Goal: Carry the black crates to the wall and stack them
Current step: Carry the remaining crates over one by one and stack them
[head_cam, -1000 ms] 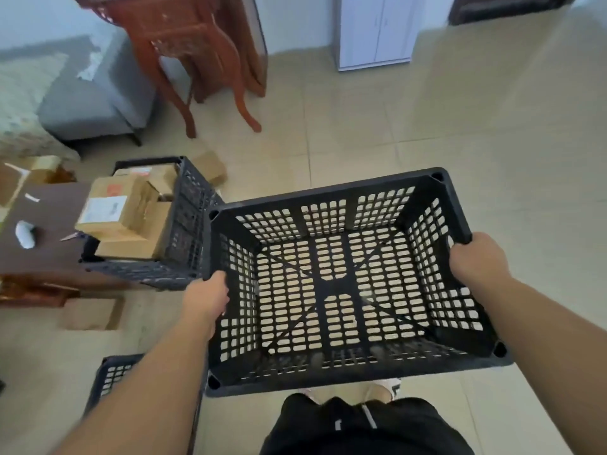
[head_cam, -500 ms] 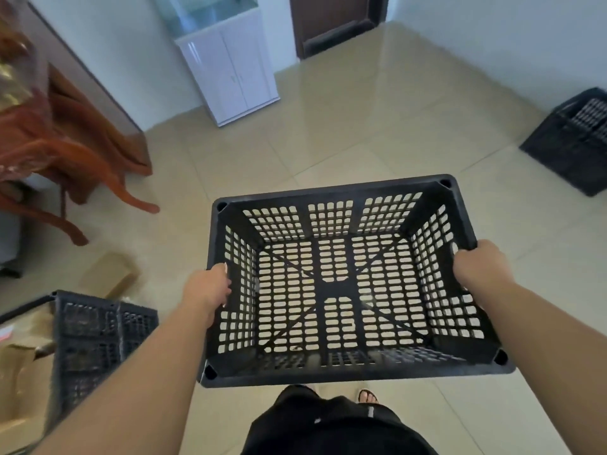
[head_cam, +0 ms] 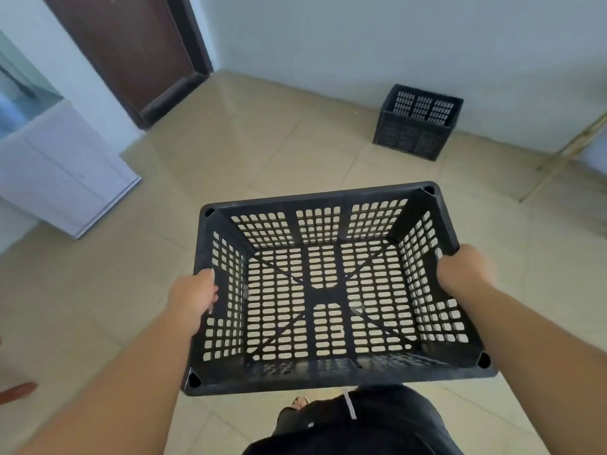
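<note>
I hold an empty black slotted crate (head_cam: 328,290) in front of my waist, its open top facing up. My left hand (head_cam: 193,298) grips its left rim and my right hand (head_cam: 463,269) grips its right rim. A second black crate (head_cam: 415,121) stands on the tiled floor against the pale wall (head_cam: 394,37), ahead and to the right, well beyond the one I carry.
A dark brown door (head_cam: 131,54) is at the far left of the wall corner. A white cabinet (head_cam: 62,172) stands at the left. A thin wooden stick (head_cam: 568,149) leans at the right. Beige floor tiles (head_cam: 262,142) lie between me and the wall.
The view has swung right: the wooden table and the crate of cardboard boxes have left the frame, and the crate by the wall has come into full view. My grip on the crate is unchanged.
</note>
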`<action>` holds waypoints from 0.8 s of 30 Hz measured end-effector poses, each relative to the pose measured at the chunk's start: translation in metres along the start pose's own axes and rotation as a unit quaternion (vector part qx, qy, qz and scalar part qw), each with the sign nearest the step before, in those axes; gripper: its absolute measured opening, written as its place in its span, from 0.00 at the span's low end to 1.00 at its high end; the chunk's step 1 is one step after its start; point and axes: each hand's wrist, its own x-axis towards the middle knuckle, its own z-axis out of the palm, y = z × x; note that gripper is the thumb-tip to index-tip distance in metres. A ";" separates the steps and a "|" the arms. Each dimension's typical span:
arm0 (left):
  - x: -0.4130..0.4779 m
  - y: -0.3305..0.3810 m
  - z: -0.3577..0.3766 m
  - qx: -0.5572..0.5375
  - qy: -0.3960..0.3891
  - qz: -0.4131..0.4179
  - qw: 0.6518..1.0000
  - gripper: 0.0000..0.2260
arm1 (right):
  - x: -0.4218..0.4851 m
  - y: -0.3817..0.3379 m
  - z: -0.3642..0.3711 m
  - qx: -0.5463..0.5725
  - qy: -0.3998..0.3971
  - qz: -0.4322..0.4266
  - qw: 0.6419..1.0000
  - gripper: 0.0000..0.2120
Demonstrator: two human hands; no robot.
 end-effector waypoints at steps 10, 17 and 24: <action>0.042 0.158 0.138 0.081 -0.073 0.075 0.991 0.18 | 0.109 0.009 -0.053 0.061 0.044 0.107 0.991 0.15; 0.053 0.259 0.241 0.095 -0.082 0.094 0.988 0.20 | 0.217 0.002 -0.101 0.079 0.047 0.138 0.986 0.16; 0.076 0.344 0.317 0.102 -0.097 0.098 0.985 0.19 | 0.315 -0.030 -0.143 0.077 0.058 0.128 0.987 0.16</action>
